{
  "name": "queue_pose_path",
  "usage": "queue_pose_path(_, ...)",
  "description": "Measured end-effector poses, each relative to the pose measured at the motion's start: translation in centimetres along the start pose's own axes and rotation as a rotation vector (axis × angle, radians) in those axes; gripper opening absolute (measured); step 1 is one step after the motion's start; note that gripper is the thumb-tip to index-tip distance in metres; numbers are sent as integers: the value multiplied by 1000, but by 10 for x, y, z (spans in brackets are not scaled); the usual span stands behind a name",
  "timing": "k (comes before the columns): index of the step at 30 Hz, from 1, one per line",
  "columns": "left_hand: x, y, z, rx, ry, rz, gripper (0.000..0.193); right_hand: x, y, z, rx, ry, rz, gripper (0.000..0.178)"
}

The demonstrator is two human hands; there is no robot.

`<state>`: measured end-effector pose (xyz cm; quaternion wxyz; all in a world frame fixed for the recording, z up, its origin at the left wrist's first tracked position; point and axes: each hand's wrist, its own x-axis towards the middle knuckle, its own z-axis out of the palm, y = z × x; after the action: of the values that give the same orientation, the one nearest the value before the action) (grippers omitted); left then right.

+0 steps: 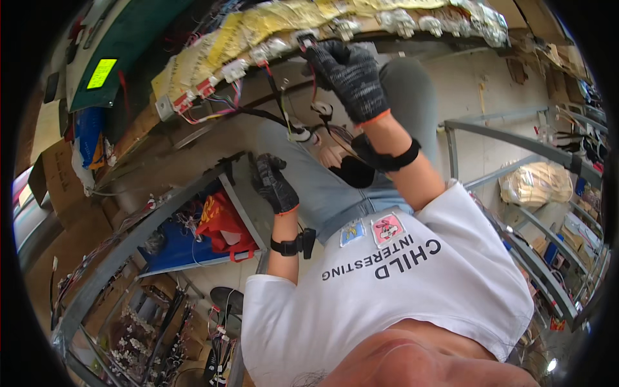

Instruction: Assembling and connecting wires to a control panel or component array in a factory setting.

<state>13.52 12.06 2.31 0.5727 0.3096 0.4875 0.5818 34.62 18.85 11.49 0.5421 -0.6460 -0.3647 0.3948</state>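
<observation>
My right hand [351,77], in a dark grey knit glove, is raised to the edge of a long board covered in yellowed paper and tape [271,29]. Its fingers are closed at a small dark connector [306,41] seated on that edge. A wire harness [284,109] of black, red and coloured wires hangs from the board, over my lap. Lower and to the left, my left hand [274,184], gloved alike, rests beside my thigh near a metal frame. The fingers there are loosely stretched, with the thumb apart, and nothing shows in them.
White and red connector holders [235,69] line the board's edge. A green device with a lit display [102,73] stands at upper left. A metal rack with a blue tray [174,248] and a red bag [222,222] is at left; grey rails [516,138] run along the right.
</observation>
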Motion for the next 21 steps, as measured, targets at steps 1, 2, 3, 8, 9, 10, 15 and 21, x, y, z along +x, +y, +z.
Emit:
queue_pose_path(1,-2,2,2,51,-11,20,18,6,2,-12,-45,-95,-19,23)
queue_pose_path(2,-7,7,6,60,-27,-14,18,11,5,-33,-94,-177,-29,24)
queue_pose_path(3,-10,19,9,139,-211,44,16,14,8,-51,-115,-254,-12,22)
queue_pose_path(8,-44,106,49,332,-1100,111,18,-19,-2,-207,-1100,-485,44,27)
queue_pose_path(9,-48,122,59,331,-1246,129,18,-42,22,-244,-1339,-472,-173,27)
queue_pose_path(10,-53,133,66,343,-1360,129,18,-65,43,-267,-1557,-463,-404,30)
queue_pose_path(15,-69,161,80,442,-1612,127,18,-141,91,-262,-1257,-221,-157,17)
queue_pose_path(21,-75,169,83,524,-1656,121,19,-114,57,-158,-1332,-145,-202,16)
